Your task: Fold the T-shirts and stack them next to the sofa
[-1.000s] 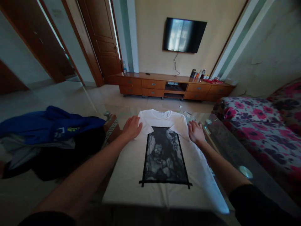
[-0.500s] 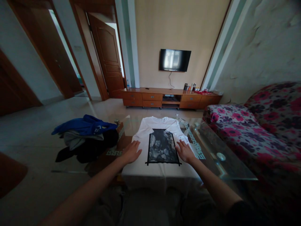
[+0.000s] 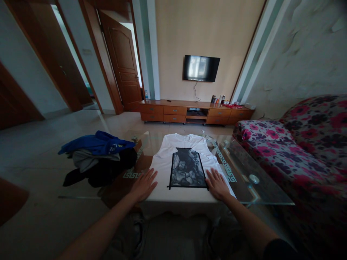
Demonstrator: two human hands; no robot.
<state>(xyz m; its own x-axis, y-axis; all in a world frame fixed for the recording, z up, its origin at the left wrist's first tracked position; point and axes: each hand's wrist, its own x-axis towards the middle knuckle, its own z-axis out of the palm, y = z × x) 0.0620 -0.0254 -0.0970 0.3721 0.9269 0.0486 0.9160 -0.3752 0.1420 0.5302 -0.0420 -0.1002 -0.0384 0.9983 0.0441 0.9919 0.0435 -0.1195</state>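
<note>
A white T-shirt [image 3: 162, 166] lies spread on the glass coffee table [image 3: 267, 195], its sleeves folded in over the top. The dark rectangular print [image 3: 188, 169] on its front faces up, and the lower part of the shirt hangs over the near edge. Flat on the shirt's left side rests my left hand [image 3: 143, 185], fingers spread. My right hand [image 3: 217, 184] lies open on the right side, its fingertips by the print's lower right corner. Neither hand grips the cloth.
To the left is a heap of clothes [image 3: 101, 155], blue on top with grey and black below. A flowered sofa [image 3: 271, 141] flanks the table on the right. Across the floor stands a low wooden cabinet [image 3: 176, 112] beneath a wall television [image 3: 202, 68].
Both hands have slid toward me along the shirt, the left also slightly outward. The cloth near the front edge looks smoother now.
</note>
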